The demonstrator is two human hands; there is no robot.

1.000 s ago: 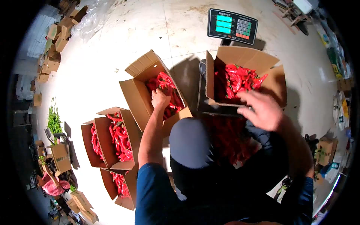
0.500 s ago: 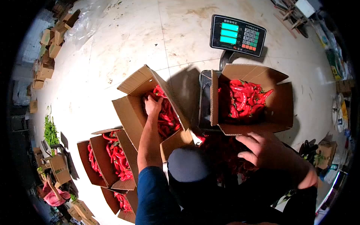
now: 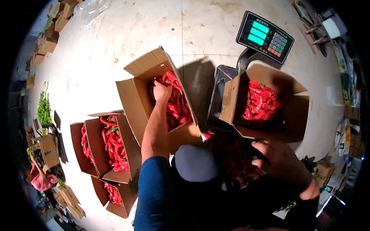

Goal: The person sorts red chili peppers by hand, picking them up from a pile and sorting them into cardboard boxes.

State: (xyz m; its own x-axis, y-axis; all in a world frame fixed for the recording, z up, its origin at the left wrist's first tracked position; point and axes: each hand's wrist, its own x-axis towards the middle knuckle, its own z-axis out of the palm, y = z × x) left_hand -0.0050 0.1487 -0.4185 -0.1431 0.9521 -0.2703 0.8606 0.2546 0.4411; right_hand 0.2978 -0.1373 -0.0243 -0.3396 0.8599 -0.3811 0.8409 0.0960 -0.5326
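My left hand (image 3: 162,92) reaches into an open cardboard box (image 3: 131,96) of long red chili peppers (image 3: 179,104). Its fingers are closed at the peppers near the box's far end, and the fingertips are partly hidden. In shadow, my right hand (image 3: 275,156) hovers over a dark heap of red peppers (image 3: 235,158), its thumb and fingers apart and nothing visible between them. Just beyond it, a second cardboard box (image 3: 230,102) with red peppers (image 3: 260,101) inside stands on the platform of a scale (image 3: 217,90).
The scale's lit display (image 3: 266,36) rises behind the right box. Several pepper-filled cartons (image 3: 90,138) stand at the left. Farther left are green peppers (image 3: 44,107) and a person in pink (image 3: 42,180). Stacked cartons (image 3: 48,44) line the far left.
The view has shifted and turned slightly. My left hand's fingers have drawn together from a spread pose on the peppers. My right hand stays over the dark heap.
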